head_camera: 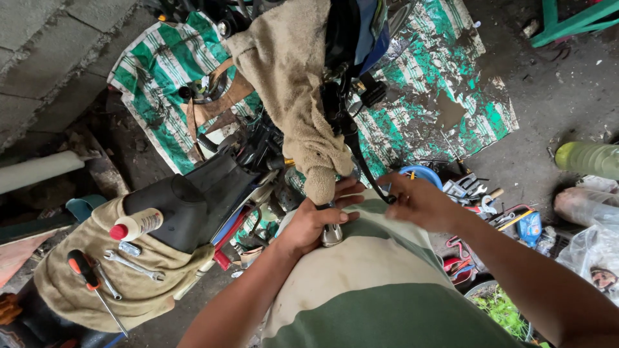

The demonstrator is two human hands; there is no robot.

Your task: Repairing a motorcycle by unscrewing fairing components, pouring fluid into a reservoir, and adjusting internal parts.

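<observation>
My left hand (317, 218) is closed around a shiny metal part (332, 234) at the end of a motorcycle handlebar, just under a hanging tan towel (293, 77). My right hand (416, 201) pinches a black cable (362, 161) that runs down from the black handlebar assembly (335, 106). Both hands sit close together above my green and cream shirt (374, 290).
On the cloth-covered seat at left lie a red-handled screwdriver (87, 274), wrenches (132, 264) and a white bottle with a red cap (135, 225). A green striped tarp (438, 84) covers the dirty floor. Scattered tools (480, 193), a green bottle (590, 158) and plastic bags lie at right.
</observation>
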